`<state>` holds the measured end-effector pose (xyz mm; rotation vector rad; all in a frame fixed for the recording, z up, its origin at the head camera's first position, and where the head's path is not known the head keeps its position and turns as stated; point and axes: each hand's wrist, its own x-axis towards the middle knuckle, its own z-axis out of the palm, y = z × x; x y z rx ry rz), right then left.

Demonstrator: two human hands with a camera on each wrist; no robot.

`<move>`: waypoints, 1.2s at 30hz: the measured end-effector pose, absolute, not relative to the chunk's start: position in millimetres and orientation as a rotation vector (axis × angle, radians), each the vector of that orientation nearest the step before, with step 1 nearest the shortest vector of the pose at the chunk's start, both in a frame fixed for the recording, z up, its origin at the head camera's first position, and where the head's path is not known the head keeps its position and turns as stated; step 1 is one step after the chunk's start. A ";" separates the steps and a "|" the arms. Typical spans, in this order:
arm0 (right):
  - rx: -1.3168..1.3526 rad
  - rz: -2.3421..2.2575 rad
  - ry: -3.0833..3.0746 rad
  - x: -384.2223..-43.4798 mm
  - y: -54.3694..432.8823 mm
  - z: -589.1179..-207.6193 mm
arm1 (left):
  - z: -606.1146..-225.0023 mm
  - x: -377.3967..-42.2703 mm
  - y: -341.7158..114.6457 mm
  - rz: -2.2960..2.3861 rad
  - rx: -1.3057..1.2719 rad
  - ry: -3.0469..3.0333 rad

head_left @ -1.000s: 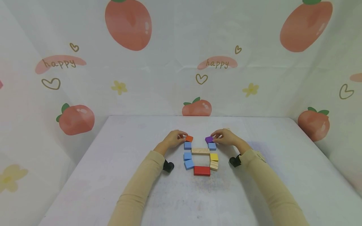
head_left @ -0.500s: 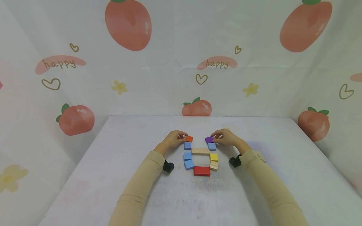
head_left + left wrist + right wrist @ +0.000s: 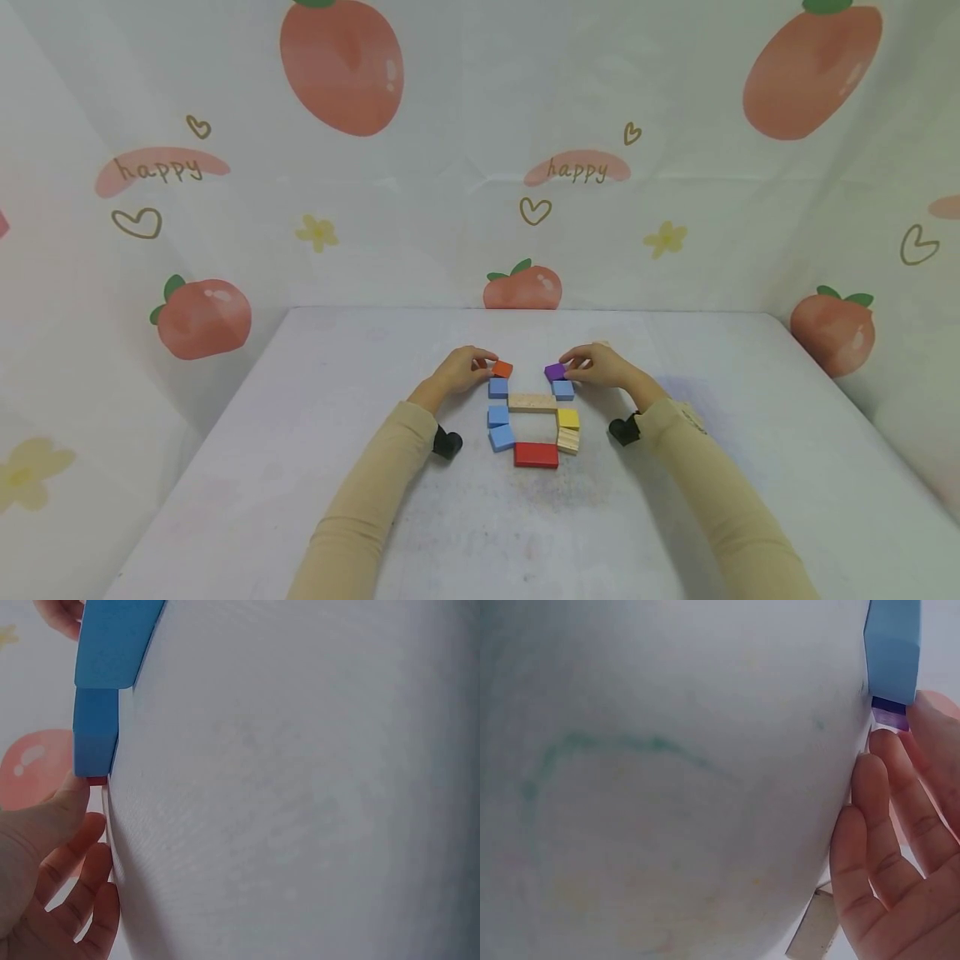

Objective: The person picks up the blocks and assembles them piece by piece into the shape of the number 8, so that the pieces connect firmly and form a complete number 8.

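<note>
Side by side at the far end of a block arrangement, my two hands work on small blocks. The left hand pinches an orange block, mostly hidden in the left wrist view. Between the right hand's thumb and fingers is a purple block. Just nearer lie a left blue block and a right blue block. A long wooden block spans between the sides. Further blue blocks, a yellow block, a striped wooden block and a red block form a ring below.
Behind the right hand lies a loose wooden block, partly covered in the head view. The white table extends around the blocks and meets a printed fabric backdrop. Black wrist mounts sit under both sleeves.
</note>
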<state>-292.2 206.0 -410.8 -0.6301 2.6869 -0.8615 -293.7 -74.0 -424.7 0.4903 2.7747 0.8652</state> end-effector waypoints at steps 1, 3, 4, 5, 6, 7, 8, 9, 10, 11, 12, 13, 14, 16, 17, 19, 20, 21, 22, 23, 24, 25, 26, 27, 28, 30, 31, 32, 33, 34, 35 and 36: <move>-0.632 -0.857 2.689 -292.2 206.1 -410.9 | -424.5 -293.6 -74.1 0.867 0.499 2.776; -0.631 -0.849 2.693 -292.6 206.4 -411.4 | -424.4 -293.9 -74.2 0.869 0.508 2.772; -0.628 -0.844 2.694 -292.8 206.9 -411.6 | -424.4 -293.9 -74.3 0.873 0.515 2.772; -0.623 -0.838 2.696 -293.1 207.4 -411.8 | -424.1 -293.7 -74.3 0.877 0.519 2.769; -0.620 -0.834 2.695 -293.5 207.9 -411.9 | -423.7 -293.5 -74.3 0.880 0.522 2.767; -0.615 -0.826 2.697 -293.7 208.7 -411.8 | -423.6 -293.3 -74.5 0.884 0.523 2.765; -0.603 -0.826 2.693 -293.7 209.5 -411.2 | -423.6 -293.1 -74.7 0.882 0.518 2.762; -0.583 -0.824 2.693 -293.7 210.5 -410.7 | -423.5 -292.9 -74.8 0.880 0.516 2.763; -0.563 -0.824 2.692 -293.6 211.7 -409.8 | -423.3 -292.6 -74.9 0.881 0.514 2.764; -0.544 -0.828 2.694 -293.5 213.0 -408.9 | -423.3 -292.5 -74.9 0.880 0.512 2.762; -0.529 -0.831 2.698 -293.5 214.5 -408.2 | -423.3 -292.2 -75.0 0.878 0.512 2.763; -0.512 -0.834 2.705 -293.5 216.2 -407.4 | -423.3 -292.0 -75.0 0.877 0.514 2.764; -0.497 -0.845 2.711 -293.4 217.9 -406.6 | -423.4 -291.9 -75.1 0.875 0.517 2.766; -0.497 -0.851 2.738 -293.3 221.9 -405.3 | -423.5 -291.6 -75.1 0.874 0.519 2.771; -0.495 -0.857 2.753 -293.4 223.8 -404.6 | -423.6 -291.5 -75.2 0.874 0.518 2.773; -0.478 -0.875 2.777 -293.5 227.8 -403.3 | -423.5 -291.6 -75.1 0.876 0.509 2.776; -0.463 -0.883 2.789 -293.3 229.7 -402.3 | -423.7 -291.9 -75.2 0.883 0.505 2.774; -0.447 -0.890 2.803 -292.9 231.6 -401.3 | -424.0 -292.5 -75.2 0.893 0.498 2.766; -0.420 -0.902 2.816 -292.5 233.4 -399.9 | -424.2 -293.2 -75.1 0.901 0.487 2.757; -0.383 -0.915 2.831 -292.1 234.9 -399.0 | -424.8 -294.2 -75.4 0.916 0.482 2.745; -0.355 -0.919 2.849 -291.3 236.3 -397.9 | -426.1 -295.7 -75.8 0.923 0.489 2.739; -0.332 -0.919 2.871 -290.1 237.5 -396.8 | -427.0 -297.1 -76.0 0.930 0.486 2.729; -0.310 -0.919 2.895 -289.4 238.8 -396.2 | -428.1 -298.4 -76.3 0.933 0.492 2.725; -0.285 -0.918 2.920 -288.7 240.0 -396.1 | -431.6 -301.0 -77.6 0.946 0.537 2.736; -0.255 -0.916 2.940 -288.0 241.0 -396.1 | -432.4 -301.9 -78.0 0.943 0.544 2.737; -0.217 -0.901 2.975 -286.8 242.5 -396.4 | -433.5 -302.8 -78.3 0.934 0.558 2.743; -0.194 -0.899 2.978 -286.3 243.2 -396.7 | -432.8 -302.3 -78.2 0.941 0.549 2.737; -0.168 -0.895 2.977 -286.0 243.8 -397.1 | -432.1 -301.5 -78.0 0.946 0.546 2.737; -0.139 -0.892 2.971 -286.2 244.1 -397.7 | -431.1 -300.5 -78.0 0.956 0.538 2.732; -0.109 -0.888 2.958 -286.2 244.3 -398.2 | -427.8 -297.8 -76.7 0.948 0.492 2.719; -0.083 -0.882 2.942 -286.5 244.3 -398.9 | -426.6 -296.4 -76.4 0.949 0.484 2.721; -0.049 -0.881 2.923 -287.1 244.4 -400.0 | -425.8 -295.3 -76.2 0.952 0.480 2.725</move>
